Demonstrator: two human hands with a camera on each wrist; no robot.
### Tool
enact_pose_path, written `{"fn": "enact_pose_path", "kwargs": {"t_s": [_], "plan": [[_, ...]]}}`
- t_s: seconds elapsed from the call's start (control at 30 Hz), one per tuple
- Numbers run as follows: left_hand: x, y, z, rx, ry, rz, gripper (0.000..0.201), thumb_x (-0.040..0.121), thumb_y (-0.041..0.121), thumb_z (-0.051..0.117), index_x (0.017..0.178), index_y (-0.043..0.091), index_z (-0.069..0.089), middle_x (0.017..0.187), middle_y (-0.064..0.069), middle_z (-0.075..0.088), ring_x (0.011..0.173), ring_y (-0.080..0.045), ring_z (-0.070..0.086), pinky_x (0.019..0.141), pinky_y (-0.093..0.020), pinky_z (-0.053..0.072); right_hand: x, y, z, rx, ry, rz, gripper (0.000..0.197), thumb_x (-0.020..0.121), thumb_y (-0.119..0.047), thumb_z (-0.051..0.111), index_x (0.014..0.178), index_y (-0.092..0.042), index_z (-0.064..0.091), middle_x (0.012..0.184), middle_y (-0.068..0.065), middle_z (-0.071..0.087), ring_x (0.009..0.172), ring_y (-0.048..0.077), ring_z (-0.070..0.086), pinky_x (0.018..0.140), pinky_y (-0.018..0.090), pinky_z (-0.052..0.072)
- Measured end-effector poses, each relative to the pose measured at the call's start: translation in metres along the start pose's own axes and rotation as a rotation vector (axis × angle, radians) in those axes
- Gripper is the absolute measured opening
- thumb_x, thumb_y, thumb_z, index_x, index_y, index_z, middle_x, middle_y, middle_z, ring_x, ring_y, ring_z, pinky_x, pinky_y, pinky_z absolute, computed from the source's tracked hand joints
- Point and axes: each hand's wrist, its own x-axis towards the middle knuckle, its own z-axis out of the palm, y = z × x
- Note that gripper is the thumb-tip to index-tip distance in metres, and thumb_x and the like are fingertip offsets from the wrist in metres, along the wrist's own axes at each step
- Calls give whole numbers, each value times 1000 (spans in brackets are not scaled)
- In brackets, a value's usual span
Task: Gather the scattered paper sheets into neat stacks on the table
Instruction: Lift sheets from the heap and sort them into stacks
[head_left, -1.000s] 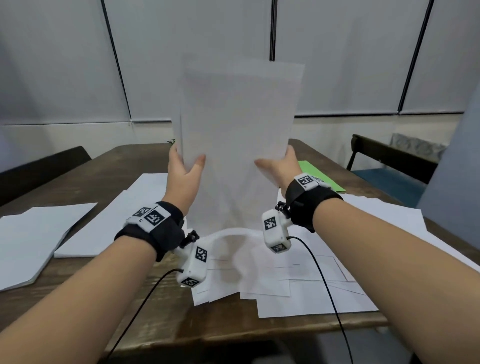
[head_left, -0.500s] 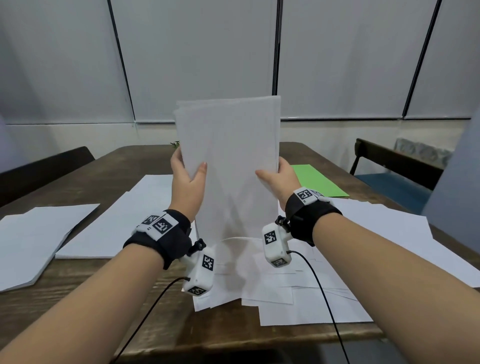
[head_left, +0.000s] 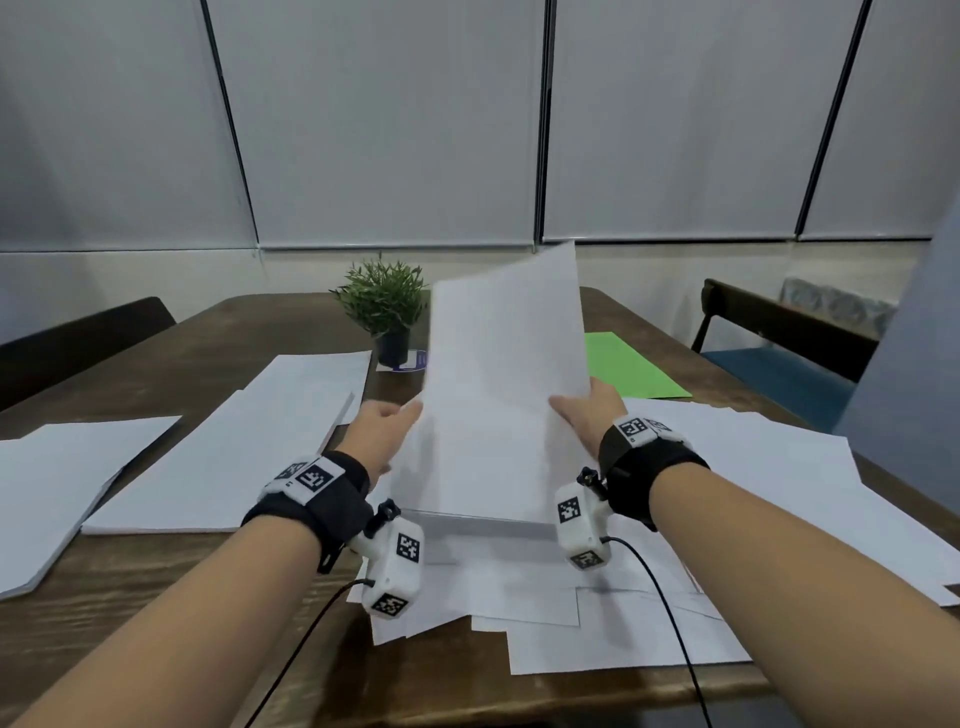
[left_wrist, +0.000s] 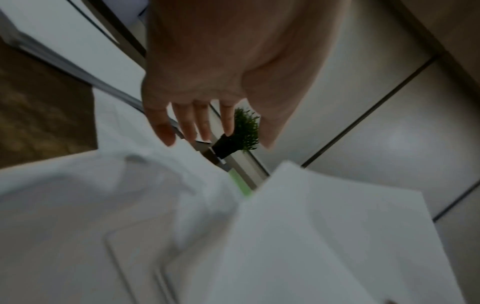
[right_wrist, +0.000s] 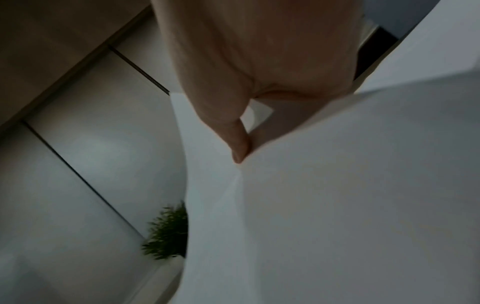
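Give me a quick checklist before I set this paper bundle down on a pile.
1. Right hand grip on bundle: ok, thumb pinches its right edge.
2. Left hand supporting: not ok, fingers straight, holding nothing.
3. Bundle edges squared: cannot tell, blurred.
4. Plant out of the way: ok, stands behind, apart.
5. Loose sheets gathered: not ok, scattered at the near table edge.
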Motion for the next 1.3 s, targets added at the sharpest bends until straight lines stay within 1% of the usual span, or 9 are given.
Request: {"fn": "enact_pose_path", "kwargs": {"t_s": [0.1, 0.17, 0.3, 0.47, 0.63, 0.8, 0.97, 1.1, 1.3], "plan": [[17, -22, 0, 325, 59, -141, 89, 61, 60, 67, 131, 9, 49, 128, -8, 53, 119, -30, 48, 99, -37, 42, 4, 30, -18, -180, -32, 168, 37, 87, -9, 62, 123, -3, 59, 121, 15, 63, 110, 28, 60, 80, 24, 43], [26, -33, 3, 595, 29, -213, 102, 54, 65, 67, 137, 9, 44, 137, -11, 49, 128, -31, 43, 106, -37, 38, 8, 47, -24, -255, -82, 285, 39, 93, -10, 56, 131, -3, 51, 132, 13, 56, 119, 28, 55, 87, 26, 42], [41, -33, 11, 696, -102, -293, 86, 61, 60, 79, 126, 8, 54, 126, -7, 57, 119, -26, 52, 102, -31, 42, 11, 50, -28, -592, -241, 320, 43, 105, -25, 29, 143, -7, 39, 148, 14, 40, 137, 30, 36, 110, 30, 30], [59, -39, 11, 809, -119, -316, 96, 56, 55, 85, 132, 9, 49, 135, -6, 53, 123, -24, 50, 103, -30, 40, 24, 53, -23, -831, -337, 262, 51, 100, -46, 39, 137, -12, 49, 142, 9, 49, 127, 28, 49, 105, 32, 38], [61, -43, 10, 952, -102, -246, 104, 59, 62, 79, 140, 11, 38, 143, -6, 44, 131, -24, 43, 108, -32, 36, 36, 55, -22, -1046, -436, 275, 51, 96, -47, 49, 133, -12, 53, 139, 8, 53, 126, 27, 50, 101, 32, 38], [62, -42, 9, 1075, -99, -255, 113, 59, 82, 60, 145, 15, 30, 149, -8, 36, 136, -28, 34, 113, -37, 26, 43, 55, -22, -1077, -439, 323, 52, 96, -46, 51, 134, -11, 52, 139, 8, 52, 126, 26, 50, 102, 33, 38], [62, -38, 11, 1106, -155, -184, 86, 84, 62, 56, 145, 7, 29, 149, -12, 36, 136, -27, 36, 110, -32, 32, 42, 53, -21, -1097, -440, 352, 52, 96, -43, 52, 136, -10, 50, 140, 9, 51, 127, 26, 49, 102, 32, 38], [60, -34, 9, 1101, -139, -150, 77, 90, 59, 48, 144, 6, 32, 149, -11, 37, 137, -25, 36, 110, -29, 31, 43, 55, -20, -1099, -444, 340, 51, 96, -43, 53, 134, -9, 52, 138, 8, 53, 126, 27, 50, 101, 32, 38], [61, -42, 8, 990, -174, -173, 85, 72, 61, 70, 138, 14, 43, 141, -6, 48, 130, -25, 44, 107, -32, 35, 44, 54, -20, -1141, -471, 341, 52, 96, -46, 50, 134, -10, 51, 139, 9, 52, 126, 27, 50, 101, 33, 38]]}}
